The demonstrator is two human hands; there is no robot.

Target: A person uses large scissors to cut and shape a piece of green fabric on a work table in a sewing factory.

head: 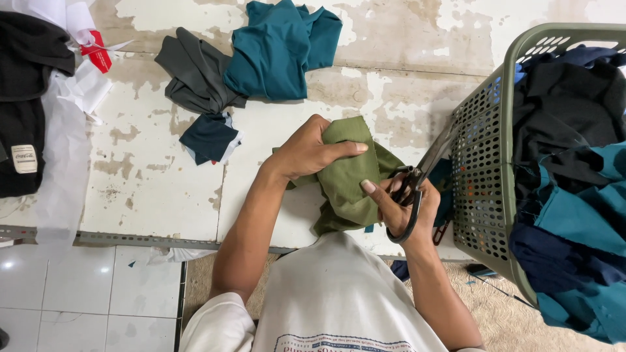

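Note:
My left hand (312, 151) grips the top of an olive green piece of cloth (345, 182) that hangs bunched over the table's front edge. My right hand (401, 205) holds black-handled scissors (424, 175), blades pointing up and right toward the basket, while its thumb and fingers also touch the cloth's right side. The worn white table (156, 182) lies under both hands.
A green perforated laundry basket (486, 182) full of dark, navy and teal garments stands at the right. Teal cloth (280, 49), grey cloth (195, 75) and a small navy piece (208, 137) lie further back. Black garments (26, 98) and white scraps sit far left. White floor tiles lie below.

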